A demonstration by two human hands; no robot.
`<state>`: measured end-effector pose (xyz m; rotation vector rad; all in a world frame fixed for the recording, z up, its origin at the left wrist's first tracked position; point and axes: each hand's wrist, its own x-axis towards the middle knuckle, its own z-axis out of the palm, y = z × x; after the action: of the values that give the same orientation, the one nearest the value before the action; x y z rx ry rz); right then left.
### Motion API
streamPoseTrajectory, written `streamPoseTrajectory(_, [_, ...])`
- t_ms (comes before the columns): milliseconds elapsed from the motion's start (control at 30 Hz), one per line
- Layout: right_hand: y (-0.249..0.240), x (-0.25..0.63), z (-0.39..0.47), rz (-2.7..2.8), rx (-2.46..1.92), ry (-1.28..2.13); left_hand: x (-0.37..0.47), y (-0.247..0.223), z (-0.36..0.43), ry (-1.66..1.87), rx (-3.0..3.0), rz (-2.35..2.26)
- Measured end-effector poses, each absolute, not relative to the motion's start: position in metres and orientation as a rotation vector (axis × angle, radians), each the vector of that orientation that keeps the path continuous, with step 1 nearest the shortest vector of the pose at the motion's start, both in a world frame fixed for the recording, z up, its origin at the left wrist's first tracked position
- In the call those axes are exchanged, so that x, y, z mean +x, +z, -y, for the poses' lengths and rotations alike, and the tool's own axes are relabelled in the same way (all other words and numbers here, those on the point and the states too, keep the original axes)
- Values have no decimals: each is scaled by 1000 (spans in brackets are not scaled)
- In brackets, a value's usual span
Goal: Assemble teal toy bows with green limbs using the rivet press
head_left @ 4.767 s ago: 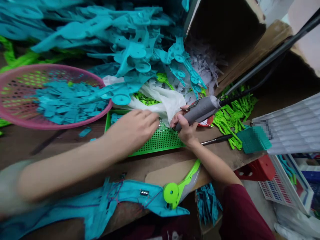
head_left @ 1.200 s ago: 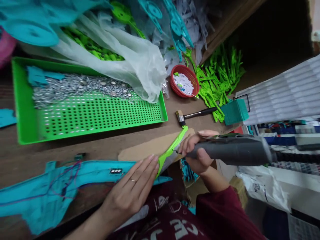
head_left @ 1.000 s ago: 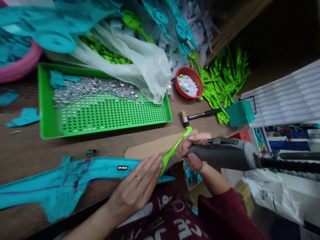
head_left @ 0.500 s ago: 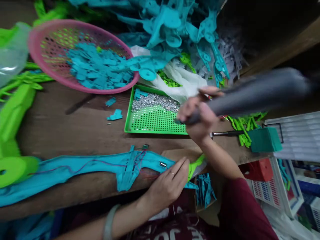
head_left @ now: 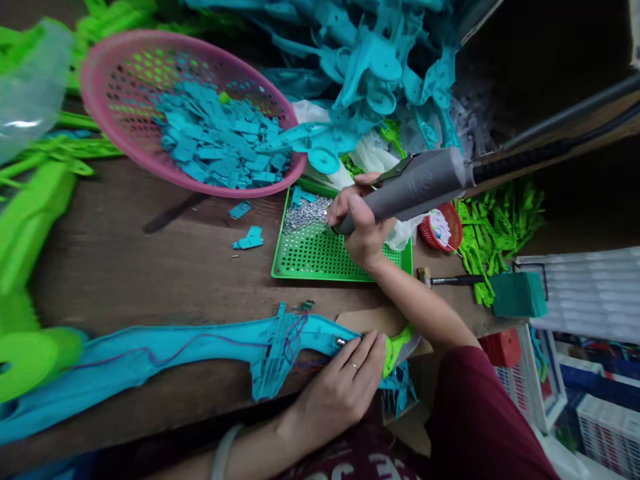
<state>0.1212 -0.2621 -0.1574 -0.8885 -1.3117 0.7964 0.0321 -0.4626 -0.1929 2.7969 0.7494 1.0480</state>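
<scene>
A grey electric screwdriver [head_left: 420, 183] with a cord at its rear is in my right hand [head_left: 367, 233], fingers wrapped around its body, above the green perforated tray [head_left: 330, 270]. That tray holds a heap of small metal screws [head_left: 305, 215]. My left hand [head_left: 343, 380], with a ring, presses over the right end of a long blue plastic toy gun shell [head_left: 200, 337]. Thin wires and a small circuit board [head_left: 308, 305] sit on this shell. Beside my left fingertips are a small metal cylinder [head_left: 341, 341] and a lime-green piece [head_left: 395, 350].
A pink basket [head_left: 200, 183] of small blue parts stands behind, beside piled blue shells [head_left: 370, 60]. Loose blue pieces [head_left: 250, 238] lie on the table. To the right are a hammer [head_left: 455, 280], a small red basket [head_left: 440, 227] and a teal block [head_left: 520, 293].
My right hand has moved left and slightly down over the tray with the screwdriver, whose blur is gone. The view has shifted a little; my left hand stays on the blue shell.
</scene>
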Motion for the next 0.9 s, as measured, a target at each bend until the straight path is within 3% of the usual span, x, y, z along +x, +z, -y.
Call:
streamPoseTrajectory(133, [-165, 115, 257, 1356, -1041, 777, 34, -193, 461, 1047, 2797, -756])
streamPoseTrajectory(267, [-140, 117, 269, 1303, -1036, 725, 38, -194, 458, 1058, 2746, -780])
streamPoseTrajectory(533, [-64, 189, 426, 1243, -1040, 670, 38, -194, 453, 1017, 2779, -623])
streamPoseTrajectory(667, [-79, 203, 478, 1191, -1065, 706, 38, -193, 451, 1042, 2812, -576])
streamPoseTrajectory(900, [-124, 205, 491, 1296, -1146, 756, 40, -191, 450, 1032, 2879, -570])
